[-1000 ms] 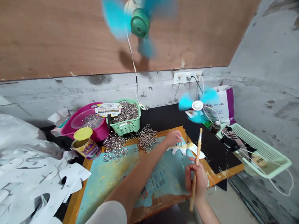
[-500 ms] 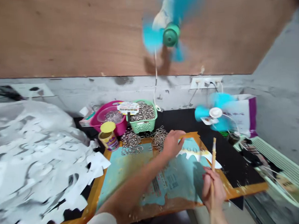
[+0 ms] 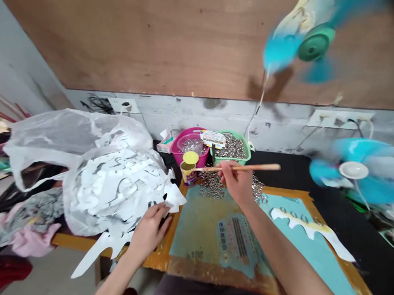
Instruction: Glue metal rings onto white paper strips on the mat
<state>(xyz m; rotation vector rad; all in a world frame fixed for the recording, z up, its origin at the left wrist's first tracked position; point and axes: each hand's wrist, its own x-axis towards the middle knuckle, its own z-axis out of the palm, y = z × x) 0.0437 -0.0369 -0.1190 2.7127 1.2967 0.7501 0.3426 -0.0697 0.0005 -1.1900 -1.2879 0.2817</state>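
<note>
My right hand [image 3: 237, 183] is closed around a wooden-handled brush [image 3: 261, 167], held nearly level. The brush tip is at the mouth of a yellow and purple can [image 3: 189, 177] with its yellow lid tipped up; whether it dips inside is hard to see. My left hand [image 3: 151, 226] rests at the right edge of a heap of white cut-out pieces [image 3: 119, 188], thumb apart from the fingers, fingertips touching a piece. On the blue sheet [image 3: 289, 244] at right lies a white scalloped strip [image 3: 313, 227] with a yellowish band and several metal rings along it.
Loose metal rings [image 3: 212, 186] lie behind the sheet. A pink basket [image 3: 175, 151] and a green basket [image 3: 247, 149] of metal parts stand at the back. Two blue-bladed fans spin at right, one on the table [image 3: 354, 170], one higher up [image 3: 314, 44].
The view has turned left. My left hand has gone from beside the rings and strip to the white heap. My right hand has carried the brush from near the strip to the can.
</note>
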